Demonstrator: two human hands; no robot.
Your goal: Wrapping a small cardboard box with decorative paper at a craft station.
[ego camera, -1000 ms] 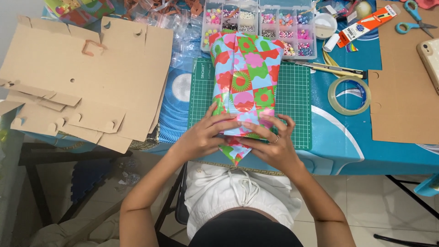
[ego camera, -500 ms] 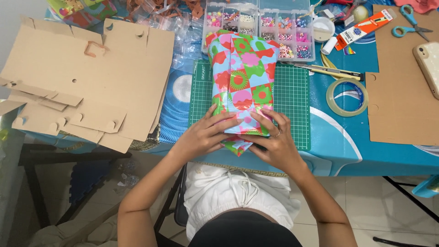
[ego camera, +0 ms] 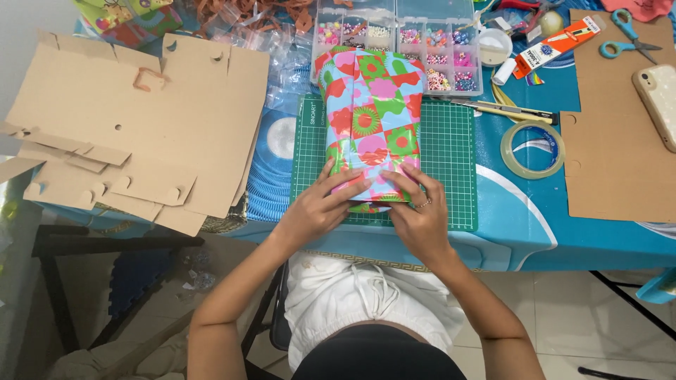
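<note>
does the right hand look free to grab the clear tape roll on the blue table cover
Probably yes. The clear tape roll lies flat and uncovered right of the green cutting mat, nothing between. But the right hand presses the colourful wrapped parcel, so it must let go first.

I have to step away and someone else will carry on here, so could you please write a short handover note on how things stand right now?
Left hand: pressing the near end of the wrapped box, fingers on the folded paper.
Right hand: pressing the same end from the other side; ring on one finger.
The box lies on the green cutting mat, covered in colourful patterned paper along its visible top.
Done: paper is around the box and the near-end flaps are folded in under both hands.
Left: no tape is visible on that end. The tape roll lies right of the mat, the scissors at the far right.
</note>
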